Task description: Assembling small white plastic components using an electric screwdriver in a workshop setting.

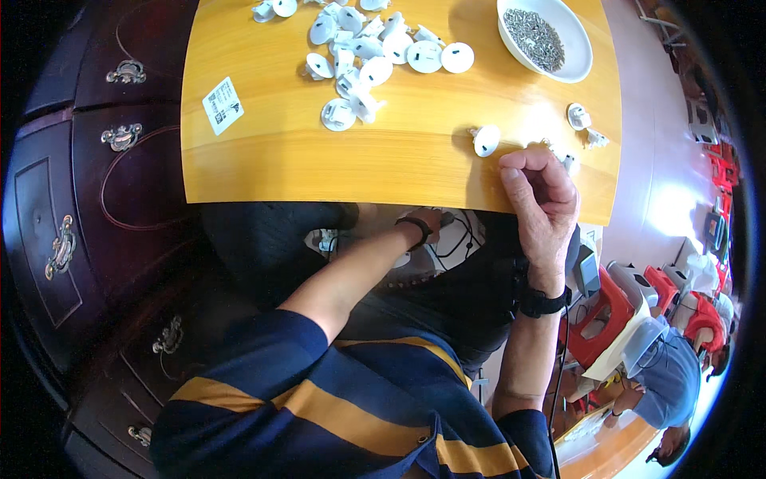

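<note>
Head view: right hand [548, 203] over the worktop's [271, 172] near right edge, thumb and forefinger almost meeting; I cannot tell whether they pinch anything. Left hand [431, 219], below the near edge, grip unclear. One white disc-topped part [487, 140] sits just beyond the right hand, seemingly within reach. More white parts [376, 71] heap farther left; a far-right bowl [580, 57] probably keeps small metal pieces [533, 37] together.

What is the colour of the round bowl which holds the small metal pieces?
The round bowl is white; it shows best in the head view, the only one.
</note>
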`<move>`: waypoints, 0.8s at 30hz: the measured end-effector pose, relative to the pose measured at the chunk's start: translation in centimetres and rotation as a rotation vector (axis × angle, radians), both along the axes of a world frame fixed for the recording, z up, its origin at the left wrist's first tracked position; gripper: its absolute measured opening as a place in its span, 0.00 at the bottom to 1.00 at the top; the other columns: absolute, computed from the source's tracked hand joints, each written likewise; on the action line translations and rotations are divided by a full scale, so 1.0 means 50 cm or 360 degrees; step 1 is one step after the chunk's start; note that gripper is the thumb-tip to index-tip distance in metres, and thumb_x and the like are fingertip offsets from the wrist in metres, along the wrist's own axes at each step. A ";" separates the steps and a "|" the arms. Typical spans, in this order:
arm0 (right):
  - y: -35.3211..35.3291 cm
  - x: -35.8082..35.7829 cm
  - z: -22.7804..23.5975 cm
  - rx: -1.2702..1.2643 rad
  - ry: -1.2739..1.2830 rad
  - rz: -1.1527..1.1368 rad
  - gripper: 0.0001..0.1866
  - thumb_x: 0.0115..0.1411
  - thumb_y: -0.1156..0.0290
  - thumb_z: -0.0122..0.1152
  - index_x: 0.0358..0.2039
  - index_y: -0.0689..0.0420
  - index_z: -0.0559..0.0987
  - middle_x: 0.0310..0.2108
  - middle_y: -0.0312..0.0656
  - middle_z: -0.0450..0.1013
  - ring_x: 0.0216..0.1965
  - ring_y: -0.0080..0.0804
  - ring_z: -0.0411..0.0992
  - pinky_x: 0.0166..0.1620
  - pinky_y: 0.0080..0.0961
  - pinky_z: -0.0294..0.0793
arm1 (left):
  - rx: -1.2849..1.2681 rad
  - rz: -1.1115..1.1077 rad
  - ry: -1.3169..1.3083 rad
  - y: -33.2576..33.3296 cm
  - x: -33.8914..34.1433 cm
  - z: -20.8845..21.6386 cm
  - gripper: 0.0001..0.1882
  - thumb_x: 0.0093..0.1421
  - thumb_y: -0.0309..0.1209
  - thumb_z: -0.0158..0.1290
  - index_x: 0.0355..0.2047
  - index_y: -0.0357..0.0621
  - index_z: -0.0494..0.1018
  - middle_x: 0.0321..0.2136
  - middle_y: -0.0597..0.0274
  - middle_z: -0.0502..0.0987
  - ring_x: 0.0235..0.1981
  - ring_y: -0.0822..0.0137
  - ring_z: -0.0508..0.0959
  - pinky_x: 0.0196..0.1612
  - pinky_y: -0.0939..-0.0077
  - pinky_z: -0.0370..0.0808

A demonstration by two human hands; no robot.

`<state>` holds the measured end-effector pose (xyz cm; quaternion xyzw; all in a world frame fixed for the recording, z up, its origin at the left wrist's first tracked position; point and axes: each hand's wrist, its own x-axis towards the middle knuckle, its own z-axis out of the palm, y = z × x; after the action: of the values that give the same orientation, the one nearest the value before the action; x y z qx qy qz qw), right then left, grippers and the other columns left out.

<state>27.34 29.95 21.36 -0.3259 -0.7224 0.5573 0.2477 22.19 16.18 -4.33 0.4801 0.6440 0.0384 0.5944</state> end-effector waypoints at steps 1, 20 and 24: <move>0.001 -0.001 0.002 -0.0005 -0.0006 -0.0004 0.02 0.60 0.79 0.62 0.34 0.61 0.79 0.28 0.29 0.72 0.28 0.12 0.67 0.34 0.13 0.67 | -0.0006 0.0004 -0.0010 0.005 0.008 -0.001 0.27 0.48 0.35 0.59 0.49 0.41 0.73 0.44 0.45 0.78 0.49 0.55 0.76 0.52 0.62 0.72; 0.010 0.002 0.017 0.0020 -0.0047 0.0159 0.03 0.58 0.83 0.59 0.33 0.62 0.78 0.33 0.37 0.73 0.35 0.22 0.68 0.41 0.18 0.66 | -0.0126 0.0136 -0.0139 0.097 0.020 -0.056 0.27 0.47 0.34 0.60 0.49 0.41 0.73 0.44 0.45 0.78 0.49 0.54 0.77 0.51 0.61 0.73; 0.010 0.003 0.016 -0.0031 -0.0035 0.0133 0.03 0.58 0.82 0.60 0.33 0.63 0.78 0.34 0.38 0.73 0.35 0.23 0.69 0.42 0.19 0.67 | -0.0157 0.0177 -0.0159 0.079 0.023 -0.058 0.27 0.47 0.34 0.60 0.49 0.41 0.73 0.45 0.45 0.78 0.49 0.54 0.77 0.51 0.61 0.73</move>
<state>27.48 30.45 22.16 -0.3040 -0.7325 0.5706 0.2131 23.33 20.15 -7.24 0.4113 0.6403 0.0635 0.6456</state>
